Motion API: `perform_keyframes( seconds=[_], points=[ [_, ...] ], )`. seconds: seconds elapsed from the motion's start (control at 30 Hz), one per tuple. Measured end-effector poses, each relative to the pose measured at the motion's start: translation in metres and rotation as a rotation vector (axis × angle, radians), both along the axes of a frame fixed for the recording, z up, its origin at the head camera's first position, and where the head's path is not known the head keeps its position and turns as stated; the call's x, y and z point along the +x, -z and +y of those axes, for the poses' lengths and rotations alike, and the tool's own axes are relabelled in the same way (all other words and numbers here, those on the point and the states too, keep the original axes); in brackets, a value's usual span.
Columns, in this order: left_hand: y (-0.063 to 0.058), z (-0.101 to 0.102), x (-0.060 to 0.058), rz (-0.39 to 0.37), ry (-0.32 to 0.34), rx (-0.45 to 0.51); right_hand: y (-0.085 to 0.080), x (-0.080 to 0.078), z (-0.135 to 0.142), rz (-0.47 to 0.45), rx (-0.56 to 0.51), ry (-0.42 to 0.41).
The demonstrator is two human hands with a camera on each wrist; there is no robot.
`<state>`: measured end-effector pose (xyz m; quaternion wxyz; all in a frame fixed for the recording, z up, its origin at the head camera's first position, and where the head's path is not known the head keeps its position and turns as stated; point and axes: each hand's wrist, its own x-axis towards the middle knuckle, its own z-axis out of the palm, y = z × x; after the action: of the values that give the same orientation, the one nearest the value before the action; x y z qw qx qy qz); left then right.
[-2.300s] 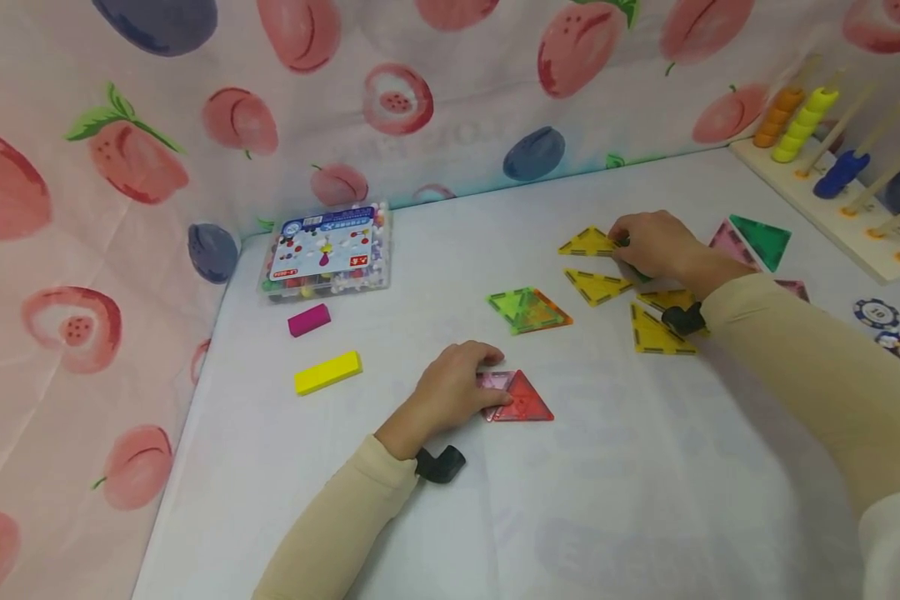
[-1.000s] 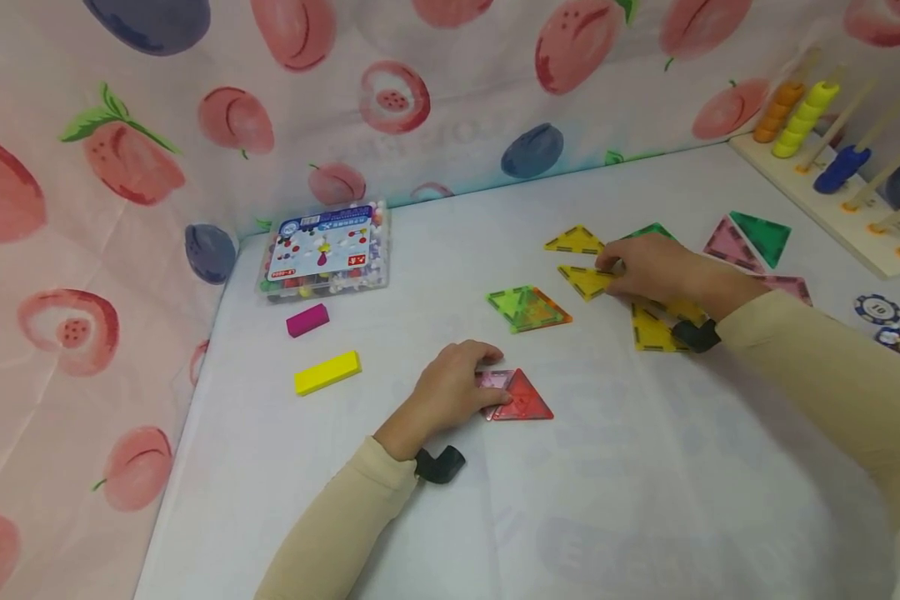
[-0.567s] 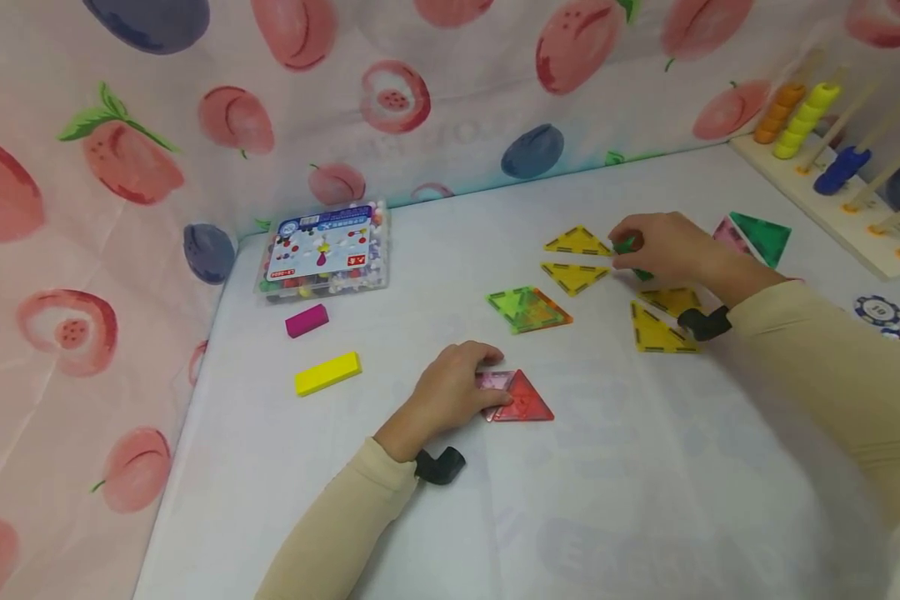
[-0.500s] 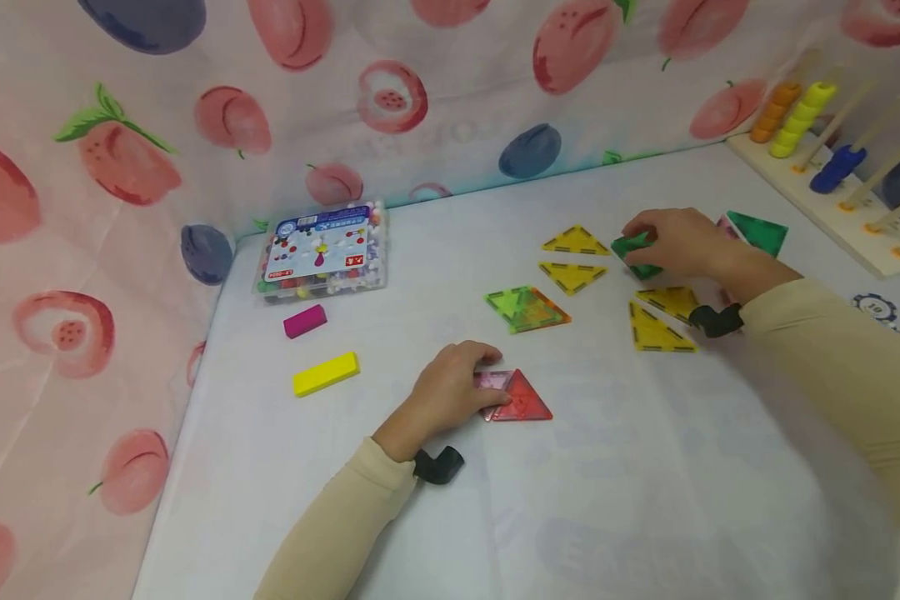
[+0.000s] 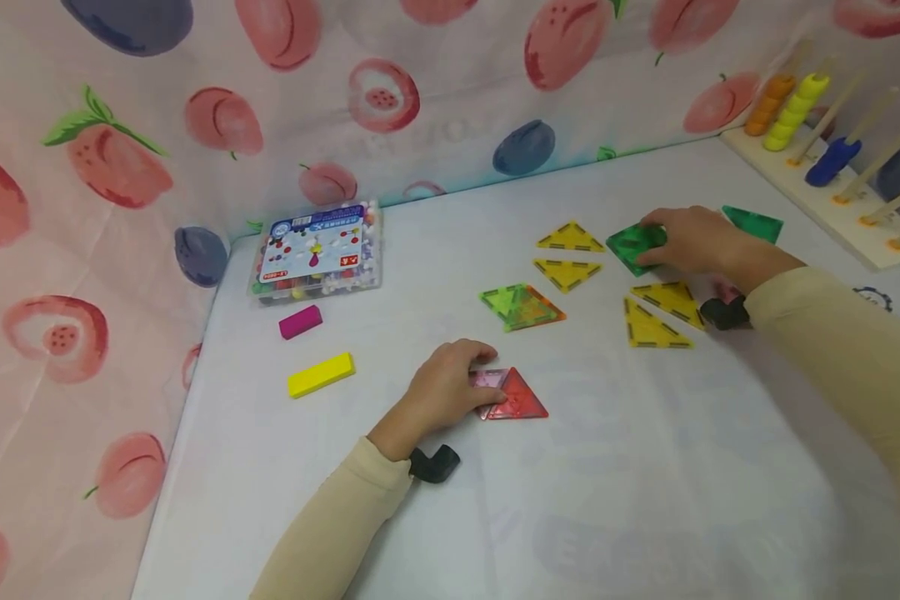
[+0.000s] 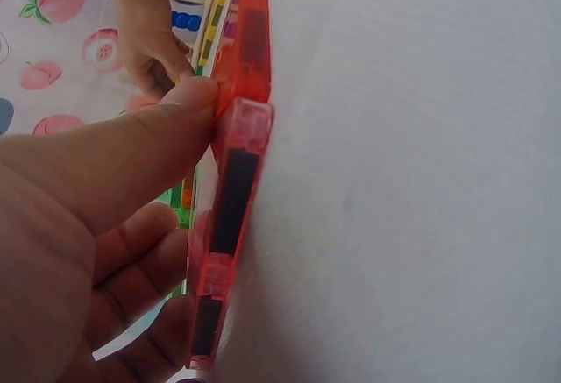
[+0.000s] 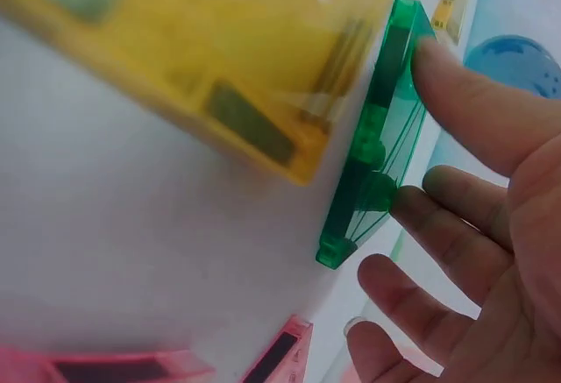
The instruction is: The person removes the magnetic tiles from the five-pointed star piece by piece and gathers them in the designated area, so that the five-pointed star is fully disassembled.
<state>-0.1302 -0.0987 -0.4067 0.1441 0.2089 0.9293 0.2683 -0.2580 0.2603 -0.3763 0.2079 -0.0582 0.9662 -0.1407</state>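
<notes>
My left hand rests at a red triangular magnetic tile and a pink one that lie together on the table. In the left wrist view its thumb touches a tile's face, the other fingers loosely bent beside it. Farther right, my right hand pinches a green magnetic tile lying on the table. The right wrist view has thumb and a fingertip against that green tile, a yellow tile close by. Two yellow triangles lie left of it, two more yellow triangles nearer.
Stacked green and orange tiles lie between the hands. At left are a yellow block, a magenta block and a clear box of beads. A peg board with beads stands back right, near another green triangle.
The right hand shifted the nearer yellow triangle left under the back one, then took the green tile and turned it beside them. The left hand stayed put.
</notes>
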Motion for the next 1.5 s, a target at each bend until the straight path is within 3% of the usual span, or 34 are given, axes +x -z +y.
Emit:
perform_keyframes(
  seconds=[0.33,0.63,0.8,0.97,1.2,1.4,1.5],
  points=[
    [-0.003,0.0,0.001,0.026,-0.007,-0.003,-0.007,-0.004,0.001,-0.029,0.067,-0.011],
    [-0.004,0.001,0.004,0.029,-0.002,0.006,-0.007,-0.008,0.006,-0.067,0.062,-0.001],
    [-0.004,0.003,0.006,0.016,-0.002,0.0,-0.005,-0.004,0.009,-0.005,0.022,-0.003],
    [-0.004,0.004,0.007,0.008,-0.005,-0.012,-0.007,0.014,0.001,0.137,-0.088,-0.024],
    [-0.001,0.0,0.006,0.018,0.012,0.002,-0.018,0.052,-0.035,0.131,-0.158,-0.102],
    [0.001,-0.017,0.001,0.005,0.025,0.048,-0.01,0.083,-0.069,0.178,-0.215,-0.212],
    [-0.001,-0.024,-0.007,0.03,0.005,0.032,-0.003,0.091,-0.084,0.179,-0.213,-0.269]
  ],
)
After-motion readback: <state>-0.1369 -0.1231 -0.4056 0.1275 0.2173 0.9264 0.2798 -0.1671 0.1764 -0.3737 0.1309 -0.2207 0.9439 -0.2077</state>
